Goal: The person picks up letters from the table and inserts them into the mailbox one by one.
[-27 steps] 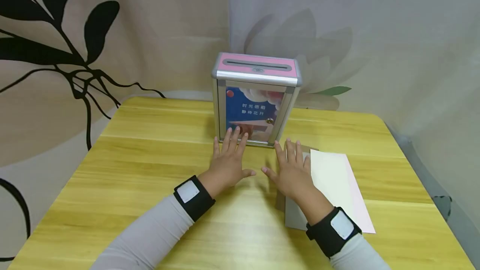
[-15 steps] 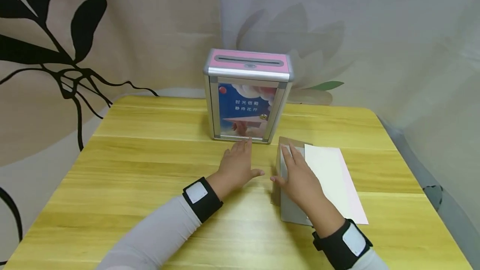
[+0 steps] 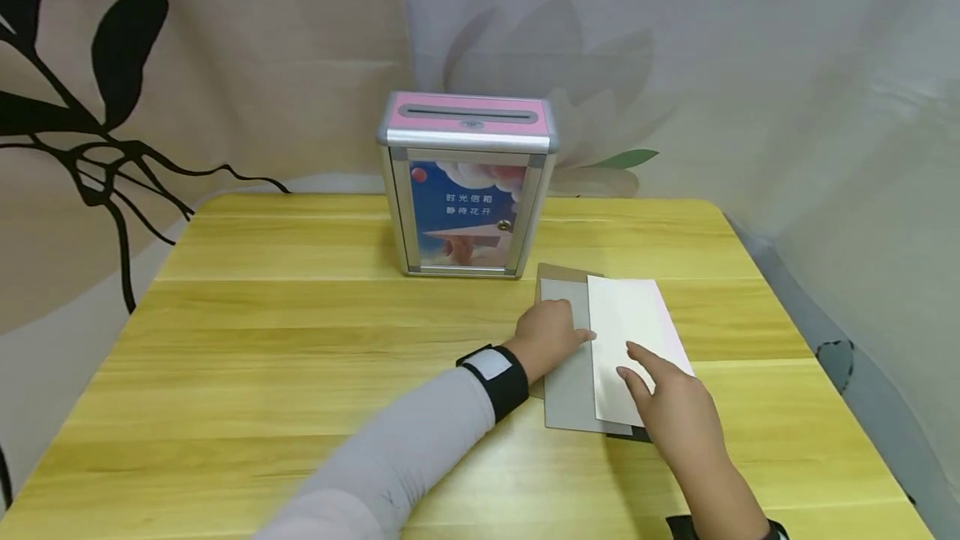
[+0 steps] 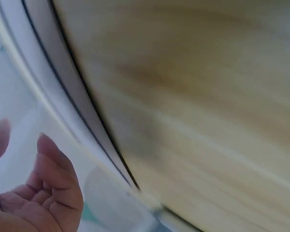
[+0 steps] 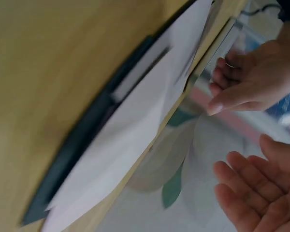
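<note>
On my head view, the stack of papers (image 3: 606, 390) lies just right of centre on the wooden bench (image 3: 300, 348). Its layers are fanned out: a brown sheet (image 3: 562, 272) peeks out at the upper left, a grey sheet (image 3: 567, 398) overlaps it, a white sheet (image 3: 630, 307) lies over the grey one, and a dark strip (image 3: 630, 435) shows at the lower end.

The left hand (image 3: 549, 332) is over the stack's left border, fingers loosely bent, thumb pointing right and holding nothing. The right hand (image 3: 682, 411) is by the lower right of the stack, its thumb and fingers apart and also holding nothing. I see the two hands well apart, with part of the white sheet between them. My right wrist view shows both raised off the papers.

The upright slotted box (image 3: 465, 190) stands at upper centre, near the bench's far edge. A narrow band of wood separates its lower right corner from the stack. I have a broad stretch of wood running to the left edge, and a smaller one between the stack and the slanting right edge. The left sleeve (image 3: 390, 440) crosses the lower middle.
</note>
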`<state>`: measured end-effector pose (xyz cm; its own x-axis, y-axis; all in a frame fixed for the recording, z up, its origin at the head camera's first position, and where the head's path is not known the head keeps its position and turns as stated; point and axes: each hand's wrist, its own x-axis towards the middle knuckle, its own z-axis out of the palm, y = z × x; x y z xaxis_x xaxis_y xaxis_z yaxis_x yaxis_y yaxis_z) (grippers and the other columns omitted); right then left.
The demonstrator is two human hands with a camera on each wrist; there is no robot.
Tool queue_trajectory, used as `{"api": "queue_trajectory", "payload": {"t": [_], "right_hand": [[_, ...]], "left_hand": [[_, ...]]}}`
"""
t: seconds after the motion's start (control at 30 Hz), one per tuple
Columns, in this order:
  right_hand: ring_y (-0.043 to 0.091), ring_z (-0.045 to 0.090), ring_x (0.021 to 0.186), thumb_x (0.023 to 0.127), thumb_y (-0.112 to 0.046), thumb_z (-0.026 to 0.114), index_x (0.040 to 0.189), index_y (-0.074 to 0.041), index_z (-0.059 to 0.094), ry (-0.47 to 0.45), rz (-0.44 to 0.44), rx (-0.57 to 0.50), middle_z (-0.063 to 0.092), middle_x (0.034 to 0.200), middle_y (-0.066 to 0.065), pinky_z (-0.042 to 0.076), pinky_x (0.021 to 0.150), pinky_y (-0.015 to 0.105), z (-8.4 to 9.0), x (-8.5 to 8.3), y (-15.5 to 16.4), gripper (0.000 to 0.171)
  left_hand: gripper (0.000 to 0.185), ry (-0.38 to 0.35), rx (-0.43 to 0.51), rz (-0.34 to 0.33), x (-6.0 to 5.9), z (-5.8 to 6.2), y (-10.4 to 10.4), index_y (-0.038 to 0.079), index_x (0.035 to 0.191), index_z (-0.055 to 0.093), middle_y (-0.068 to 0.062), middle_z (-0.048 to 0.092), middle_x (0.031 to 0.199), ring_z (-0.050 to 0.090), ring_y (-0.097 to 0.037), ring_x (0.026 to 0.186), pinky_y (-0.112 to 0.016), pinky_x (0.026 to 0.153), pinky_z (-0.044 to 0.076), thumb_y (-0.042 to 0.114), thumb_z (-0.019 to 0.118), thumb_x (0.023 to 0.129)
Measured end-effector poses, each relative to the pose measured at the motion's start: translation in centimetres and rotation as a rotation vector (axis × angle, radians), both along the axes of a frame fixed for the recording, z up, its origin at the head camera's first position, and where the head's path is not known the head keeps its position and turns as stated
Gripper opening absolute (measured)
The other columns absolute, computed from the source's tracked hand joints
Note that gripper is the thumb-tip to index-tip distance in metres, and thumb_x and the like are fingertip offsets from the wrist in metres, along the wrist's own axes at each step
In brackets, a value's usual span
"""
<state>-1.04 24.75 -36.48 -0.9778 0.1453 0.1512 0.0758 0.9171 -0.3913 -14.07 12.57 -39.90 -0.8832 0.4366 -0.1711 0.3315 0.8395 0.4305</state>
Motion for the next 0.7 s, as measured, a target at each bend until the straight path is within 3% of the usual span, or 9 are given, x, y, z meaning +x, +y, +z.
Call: {"api": "queue_trajectory", "payload": {"t": [0.1,0.23,0.3,0.47,0.6,0.7], "right_hand": [[0.037,0.066,0.075,0.093,-0.02,0.065,0.129,-0.001,0.058,-0.101,-0.073,-0.033,0.07,0.096,0.021,0.05,0.066,0.051,-0.1,1.1,1.4,0.041],[0.035,0.065,0.074,0.095,-0.023,0.062,0.132,0.0,0.055,-0.192,-0.138,-0.065,0.069,0.1,0.024,0.049,0.067,0.051,-0.7,2.1,2.6,0.044],[0.036,0.065,0.077,0.095,-0.024,0.061,0.132,0.0,0.055,-0.206,-0.146,-0.074,0.062,0.119,0.025,0.049,0.066,0.049,-1.1,2.3,2.8,0.045],[0.028,0.065,0.071,0.095,-0.023,0.062,0.131,0.002,0.055,-0.2,-0.152,-0.098,0.062,0.121,0.024,0.05,0.065,0.048,-1.9,2.7,2.9,0.044],[0.041,0.066,0.091,0.095,-0.024,0.061,0.132,0.002,0.054,-0.201,-0.148,-0.104,0.062,0.121,0.025,0.05,0.074,0.055,-2.0,2.6,3.1,0.045],[0.048,0.058,0.106,0.096,-0.025,0.06,0.134,0.003,0.052,-0.236,-0.132,-0.104,0.059,0.124,0.027,0.047,0.081,0.059,-1.8,2.1,3.2,0.048]], "left_hand": [[0.059,-0.012,-0.059,0.029,0.4,-0.5,2.7,0.011,0.085,0.069,0.002,0.06,0.066,0.05,-0.009,0.052,-0.024,0.046,0.042,0.069,0.058,0.082],[0.075,-0.003,-0.177,0.082,0.9,-1.3,4.7,0.013,0.076,0.068,0.003,0.057,0.065,0.051,-0.009,0.051,-0.025,0.044,0.041,0.085,0.048,0.072],[0.079,0.015,-0.239,0.091,1.1,-1.7,4.9,0.013,0.079,0.068,0.002,0.058,0.067,0.052,-0.01,0.053,-0.025,0.044,0.041,0.088,0.048,0.069],[0.09,0.079,-0.354,0.069,1.5,-2.2,5.3,0.009,0.106,0.066,-0.001,0.061,0.081,0.058,-0.011,0.066,-0.024,0.05,0.044,0.088,0.053,0.065],[0.084,0.091,-0.413,0.037,1.5,-2.0,5.9,0.01,0.109,0.069,-0.001,0.064,0.088,0.06,-0.012,0.077,-0.026,0.06,0.048,0.082,0.059,0.068],[0.066,0.055,-0.41,0.026,1.4,-1.6,6.2,0.014,0.103,0.074,0.0,0.066,0.091,0.061,-0.013,0.084,-0.027,0.066,0.049,0.072,0.065,0.073]]}}
